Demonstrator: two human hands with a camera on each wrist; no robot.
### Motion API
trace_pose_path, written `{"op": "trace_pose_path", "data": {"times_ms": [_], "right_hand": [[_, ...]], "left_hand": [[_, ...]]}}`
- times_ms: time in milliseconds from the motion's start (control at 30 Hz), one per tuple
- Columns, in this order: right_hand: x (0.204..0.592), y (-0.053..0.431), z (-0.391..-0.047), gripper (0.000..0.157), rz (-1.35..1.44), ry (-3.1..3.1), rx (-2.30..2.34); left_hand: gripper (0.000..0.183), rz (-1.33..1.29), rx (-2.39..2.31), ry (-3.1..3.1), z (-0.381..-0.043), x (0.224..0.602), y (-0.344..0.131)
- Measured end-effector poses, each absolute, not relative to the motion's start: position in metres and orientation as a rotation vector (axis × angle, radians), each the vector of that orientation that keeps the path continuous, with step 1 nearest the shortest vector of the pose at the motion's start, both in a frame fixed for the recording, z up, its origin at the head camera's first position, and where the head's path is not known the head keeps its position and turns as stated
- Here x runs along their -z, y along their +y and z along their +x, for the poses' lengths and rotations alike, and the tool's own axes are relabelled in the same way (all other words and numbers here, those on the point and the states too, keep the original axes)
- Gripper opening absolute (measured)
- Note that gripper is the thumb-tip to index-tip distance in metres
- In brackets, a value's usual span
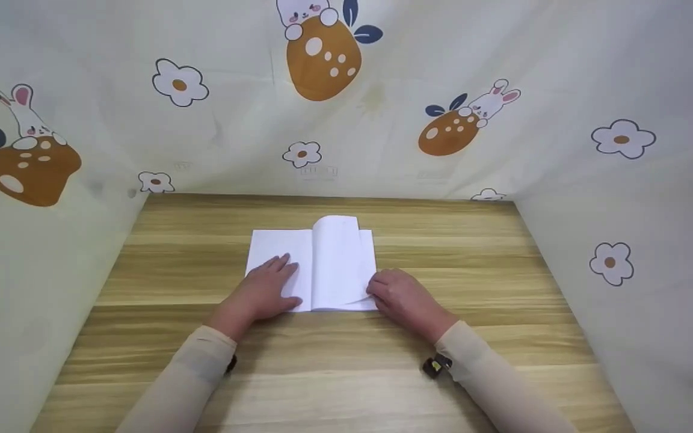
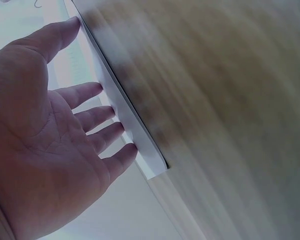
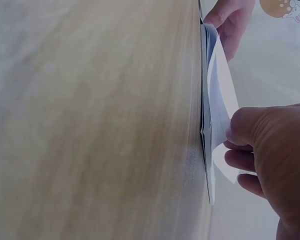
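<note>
An open notebook (image 1: 280,243) with white pages lies on the wooden table in the head view. My left hand (image 1: 268,288) rests spread on its left page, thumb toward the near edge. The left wrist view shows that hand (image 2: 55,110) with its fingertips on the paper, fingers nearly straight. At the lower right corner, my right hand (image 1: 403,297) pinches a lifted page (image 1: 337,258) that curves up from the spine. In the right wrist view the right hand (image 3: 270,150) holds the page (image 3: 220,100) between thumb and fingers, above the pages beneath.
The wooden table (image 1: 346,367) runs around the notebook on all sides. A cloth wall (image 1: 232,132) printed with rabbits, fruit and flowers closes off the back and both sides. A dark device (image 1: 437,365) sits at the right wrist.
</note>
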State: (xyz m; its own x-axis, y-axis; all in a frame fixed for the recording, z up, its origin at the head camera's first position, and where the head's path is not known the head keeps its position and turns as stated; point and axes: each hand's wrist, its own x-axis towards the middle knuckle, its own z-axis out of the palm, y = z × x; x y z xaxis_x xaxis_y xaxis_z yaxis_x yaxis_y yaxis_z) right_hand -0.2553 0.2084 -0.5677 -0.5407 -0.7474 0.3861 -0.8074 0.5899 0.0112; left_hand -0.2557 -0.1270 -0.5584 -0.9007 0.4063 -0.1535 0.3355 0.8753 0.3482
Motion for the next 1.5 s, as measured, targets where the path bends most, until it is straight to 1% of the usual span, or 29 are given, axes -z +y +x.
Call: {"op": "trace_pose_path", "data": {"times_ms": [433, 700, 1133, 1500], "right_hand": [[0.566, 0.209, -0.254, 0.008, 1.239, -2.477, -0.237], [0.561, 0.207, -0.252, 0.013, 1.217, -2.434, -0.313], [0.551, 0.198, -0.251, 0.005, 1.181, -2.396, -0.404], [0.540, 0.187, -0.253, 0.008, 1.189, -2.323, -0.444]], "left_hand": [[0.082, 0.553, -0.479, 2.817, -0.254, 0.555, -0.127], [0.083, 0.570, -0.459, 2.822, -0.256, 0.558, -0.128], [0.083, 0.555, -0.454, 2.821, -0.256, 0.558, -0.127], [0.083, 0.550, -0.460, 2.819, -0.256, 0.559, -0.127]]}}
